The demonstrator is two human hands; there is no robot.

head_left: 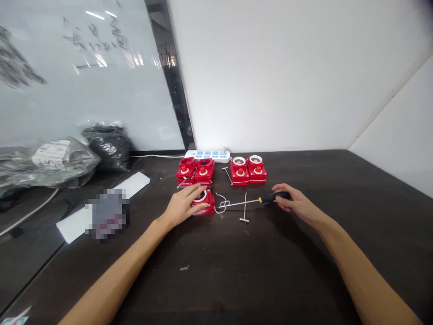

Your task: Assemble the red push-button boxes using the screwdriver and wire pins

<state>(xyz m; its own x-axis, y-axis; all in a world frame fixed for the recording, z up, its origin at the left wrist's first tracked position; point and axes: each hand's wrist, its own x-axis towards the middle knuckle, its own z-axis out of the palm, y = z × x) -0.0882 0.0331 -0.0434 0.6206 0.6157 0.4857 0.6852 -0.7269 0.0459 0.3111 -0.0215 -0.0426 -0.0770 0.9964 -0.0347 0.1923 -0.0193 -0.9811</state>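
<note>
My left hand (183, 204) grips a red box-shaped device (209, 201) with a white ring on its face, lying on the dark table. Its fingers and thumb cover much of the device. In my right hand (294, 204) is a screwdriver (270, 198) with a black and yellow handle, its shaft level and pointing left toward the device. The tip is near a loop of white cord (222, 201) at the device's right side; whether it touches is too small to tell. A small metal T-shaped rod (245, 210) lies beneath the shaft.
Two red devices (203, 171) stand behind my left hand, and two more with white rings (256, 169) to their right. Another T-shaped rod (228, 175) lies between the pairs. A power strip (211, 156) sits by the wall. Bagged items (64, 160) and white paper (72, 225) are at left.
</note>
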